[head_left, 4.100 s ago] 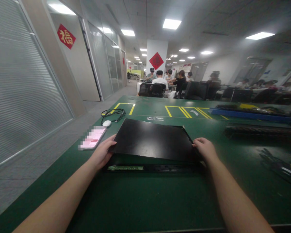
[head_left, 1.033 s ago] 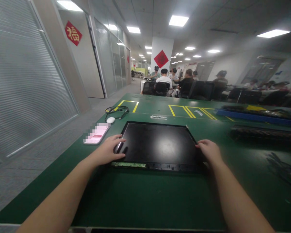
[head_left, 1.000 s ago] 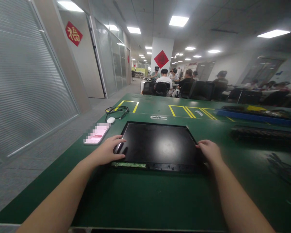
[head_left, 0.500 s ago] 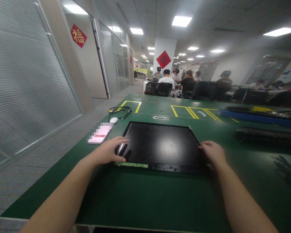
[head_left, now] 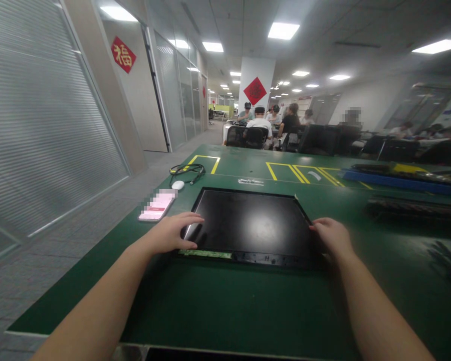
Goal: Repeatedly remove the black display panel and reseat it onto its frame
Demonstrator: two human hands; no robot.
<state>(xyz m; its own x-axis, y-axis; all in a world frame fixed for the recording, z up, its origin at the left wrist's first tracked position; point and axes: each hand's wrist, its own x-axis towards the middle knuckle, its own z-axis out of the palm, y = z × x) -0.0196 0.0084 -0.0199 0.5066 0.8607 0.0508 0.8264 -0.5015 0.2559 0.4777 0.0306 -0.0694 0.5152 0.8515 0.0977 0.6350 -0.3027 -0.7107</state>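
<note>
A black flat display panel point(head_left: 251, 223) lies flat on the green table point(head_left: 225, 306), with a narrow green circuit strip point(head_left: 205, 253) along its near edge. My left hand point(head_left: 173, 233) rests on the panel's near left corner, fingers spread flat over the glass. At the near right corner, my right hand point(head_left: 332, 235) lies against the panel's edge with its fingers curled over the side.
A phone point(head_left: 157, 208) lies left of the panel, with a white mouse point(head_left: 178, 184) and a coiled black cable point(head_left: 186, 171) beyond it. Long dark parts and a blue tray point(head_left: 398, 180) sit at the right. Yellow marked boxes point(head_left: 300, 173) cross the far table. Several people sit at desks behind.
Four seconds ago both hands held the panel tilted up off the table; now it lies flat. Over the last second the hands have stayed put and only the view has shifted slightly.
</note>
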